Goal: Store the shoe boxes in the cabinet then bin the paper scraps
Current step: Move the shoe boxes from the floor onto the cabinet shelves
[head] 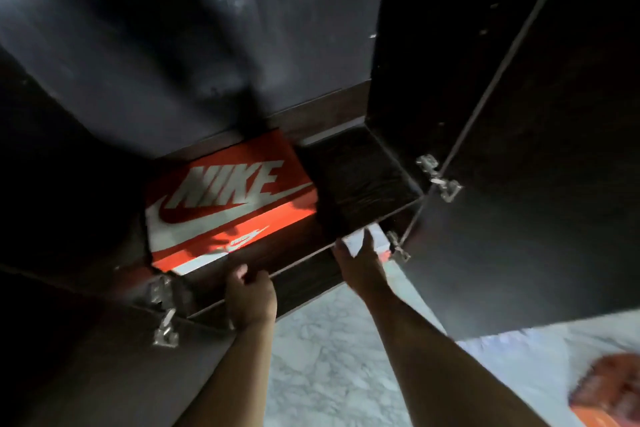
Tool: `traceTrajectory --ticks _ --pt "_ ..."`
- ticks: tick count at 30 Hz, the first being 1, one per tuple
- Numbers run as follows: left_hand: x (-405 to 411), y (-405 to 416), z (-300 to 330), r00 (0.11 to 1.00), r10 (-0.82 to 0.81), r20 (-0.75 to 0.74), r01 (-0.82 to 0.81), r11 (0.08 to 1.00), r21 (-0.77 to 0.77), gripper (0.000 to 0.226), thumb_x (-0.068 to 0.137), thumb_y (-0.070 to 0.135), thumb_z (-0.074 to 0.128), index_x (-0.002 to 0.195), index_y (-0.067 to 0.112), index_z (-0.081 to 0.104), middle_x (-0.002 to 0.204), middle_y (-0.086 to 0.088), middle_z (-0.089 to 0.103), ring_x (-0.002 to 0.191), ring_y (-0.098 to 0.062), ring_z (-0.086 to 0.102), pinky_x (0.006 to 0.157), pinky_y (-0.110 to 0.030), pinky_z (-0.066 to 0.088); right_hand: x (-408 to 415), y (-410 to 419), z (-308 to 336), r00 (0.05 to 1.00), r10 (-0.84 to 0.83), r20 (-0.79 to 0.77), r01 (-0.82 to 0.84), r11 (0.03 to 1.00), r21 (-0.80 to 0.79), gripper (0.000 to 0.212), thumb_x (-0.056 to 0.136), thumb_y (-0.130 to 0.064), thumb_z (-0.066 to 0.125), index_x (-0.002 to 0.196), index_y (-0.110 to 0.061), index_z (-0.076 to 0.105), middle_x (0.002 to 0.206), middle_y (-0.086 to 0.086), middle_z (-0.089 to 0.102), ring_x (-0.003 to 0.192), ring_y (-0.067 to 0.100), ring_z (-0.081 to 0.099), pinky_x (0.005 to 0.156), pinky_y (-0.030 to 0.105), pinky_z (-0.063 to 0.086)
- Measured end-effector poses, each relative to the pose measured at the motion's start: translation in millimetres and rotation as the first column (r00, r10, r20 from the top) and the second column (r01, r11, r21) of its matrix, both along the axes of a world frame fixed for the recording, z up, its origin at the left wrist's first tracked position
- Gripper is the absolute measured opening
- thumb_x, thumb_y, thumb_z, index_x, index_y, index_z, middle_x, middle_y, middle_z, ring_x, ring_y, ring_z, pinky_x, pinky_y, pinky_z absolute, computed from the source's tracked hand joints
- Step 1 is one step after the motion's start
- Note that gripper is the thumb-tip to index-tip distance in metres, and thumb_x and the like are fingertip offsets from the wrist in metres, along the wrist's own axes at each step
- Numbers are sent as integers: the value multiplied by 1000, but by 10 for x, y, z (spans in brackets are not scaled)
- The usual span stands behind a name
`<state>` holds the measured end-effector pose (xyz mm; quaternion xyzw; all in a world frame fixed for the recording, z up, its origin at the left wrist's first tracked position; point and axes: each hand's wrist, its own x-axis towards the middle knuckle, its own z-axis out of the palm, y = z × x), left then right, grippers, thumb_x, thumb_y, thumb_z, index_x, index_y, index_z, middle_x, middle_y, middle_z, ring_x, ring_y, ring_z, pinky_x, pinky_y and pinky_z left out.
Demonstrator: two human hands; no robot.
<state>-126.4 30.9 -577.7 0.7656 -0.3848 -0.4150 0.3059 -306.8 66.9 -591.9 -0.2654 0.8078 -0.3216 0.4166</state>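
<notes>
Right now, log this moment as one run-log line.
stage: storing boxes | orange shoe box: on cabinet shelf | left hand: at shelf edge, empty | right hand: reaching below shelf, grasp unclear | doors open

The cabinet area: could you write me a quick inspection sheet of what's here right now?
Surface: dark wooden shelf in the open cabinet; its right part is bare.
Job's things: orange shoe box lies on the shelf's left part; a second box below, mostly hidden.
Clutter: blurred orange thing at lower right, unclear.
Grippers: left hand at the shelf's front edge; right hand reaches under the shelf towards the second box; grip unclear.
Cables: nothing seen.
Surroundings: open door with metal hinges, marble floor.
</notes>
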Motion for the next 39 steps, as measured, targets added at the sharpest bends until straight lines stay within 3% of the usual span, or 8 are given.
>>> traceTrajectory --ticks 4,7,10,14,20,32,35,39 --pt "-498 711 -488 916 -383 -116 400 889 223 14 88 21 72 99 14 68 112 -17 70 104 -30 67 93 -49 53 -401 1384 -283 983 -182 -1 175 942 286 87 97 -64 47 163 -21 11 155 22 44 138 38 49 111 41 43" --pt "-1099 1294 -666 785 -576 -229 619 708 341 12 95 25 66 106 23 63 117 -16 67 101 -29 64 81 -41 53 -790 2433 -377 933 -358 -23 340 863 372 85 97 -64 45 162 -18 14 154 18 44 140 35 47 112 41 41" --pt "-1742 1902 -648 625 -725 -289 767 503 399 11 91 25 72 99 22 65 117 -12 66 109 -32 64 90 -45 53 -1195 3437 -490 842 -538 -52 508 756 413 83 97 -61 47 160 -16 19 152 18 46 140 35 47 111 41 41" --pt "-2609 2726 -636 415 -852 -318 865 262 427 8 93 20 71 94 25 65 115 -14 65 106 -35 63 89 -44 53 -1807 4690 -584 676 -733 -75 684 588 431 78 98 -58 48 159 -15 23 150 20 47 139 37 47 111 42 40" --pt "-4011 3852 -928 201 -947 -250 900 78 428 18 92 24 71 109 21 67 115 -12 65 107 -32 64 98 -50 54 -2836 6195 -765 481 -862 -159 836 396 380 67 101 -50 52 153 -12 36 150 20 51 138 37 47 108 40 40" --pt "-6203 4860 -2660 14 -996 -87 898 -25 439 74 89 39 68 152 22 35 152 -9 46 130 -28 54 102 -48 52 -4830 7203 -2404 369 -921 -123 906 326 271 59 95 -38 64 146 -16 46 133 16 62 113 39 64 94 46 55" --pt "-6519 4956 -3104 58 -994 -91 904 14 428 75 94 40 63 156 20 27 156 -5 39 133 -29 50 103 -50 51 -5152 7274 -2953 323 -941 -101 930 295 219 70 89 -34 67 151 -21 37 133 11 60 104 36 68 83 54 60" --pt "-6723 5107 -3486 237 -952 -195 889 132 438 46 98 39 54 141 25 47 132 1 53 111 -24 54 93 -49 56 -5221 7243 -3440 221 -975 27 952 222 208 61 87 -31 71 143 -23 50 117 3 67 97 30 65 72 36 58"
